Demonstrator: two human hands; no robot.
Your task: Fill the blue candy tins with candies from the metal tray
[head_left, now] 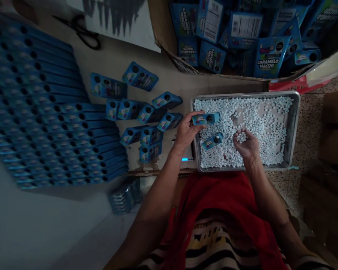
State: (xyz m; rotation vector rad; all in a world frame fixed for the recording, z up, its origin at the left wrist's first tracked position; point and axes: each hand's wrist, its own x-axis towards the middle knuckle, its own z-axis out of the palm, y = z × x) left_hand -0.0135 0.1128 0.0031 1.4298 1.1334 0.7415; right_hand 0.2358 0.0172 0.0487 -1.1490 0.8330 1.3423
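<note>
My left hand [186, 129] grips a small blue candy box [205, 119] by its end, holding it over the left part of a metal tray [295, 127]. Small pale candies [270, 150] are spread across the tray. My right hand [246, 144] is cupped palm up above them, with a handful of white candies [241, 137] in its curled fingers. A second blue box [212, 141] lies on the candies between my hands, a few white pieces showing at its round opening.
Several loose blue boxes [129, 108] lie left of the tray, beside large stacked rows of them [45, 105]. Behind stands a cardboard carton [169, 52] full of blue boxes. Black scissors [87, 35] lie at the back left. A lit digital display [185, 159] shows by the tray's left edge.
</note>
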